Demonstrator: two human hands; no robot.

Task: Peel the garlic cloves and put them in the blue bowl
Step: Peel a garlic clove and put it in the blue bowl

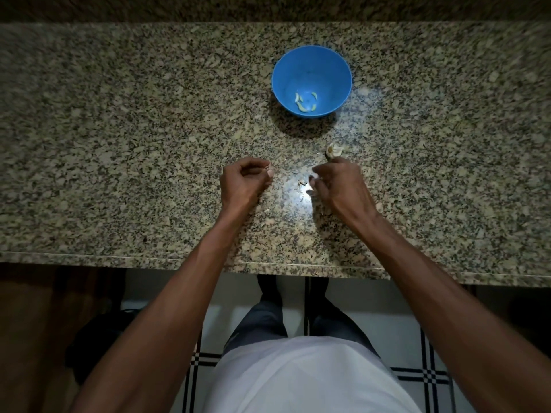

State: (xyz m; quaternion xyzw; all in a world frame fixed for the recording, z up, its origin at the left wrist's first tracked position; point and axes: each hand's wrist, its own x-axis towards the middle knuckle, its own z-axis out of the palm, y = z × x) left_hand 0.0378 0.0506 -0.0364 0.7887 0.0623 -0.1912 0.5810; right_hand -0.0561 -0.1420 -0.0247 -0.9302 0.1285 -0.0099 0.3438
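Note:
A blue bowl (311, 64) stands on the speckled granite counter (119, 129), with several peeled garlic cloves (305, 102) lying in its bottom. The rest of a garlic bulb (334, 151) lies on the counter just beyond my right hand. My right hand (337, 186) hovers over the counter and its curled fingers pinch a small white garlic clove (313, 177). My left hand (246, 183) is to the left of it, fingers curled, thumb and fingertips pinching a small pale scrap of garlic skin (58, 166). The two hands are apart.
Bits of garlic skin (301, 183) lie scattered on the counter between my hands. The counter's front edge (268, 265) runs just under my forearms. Behind the bowl the counter ends at a dark granite wall strip (268, 7).

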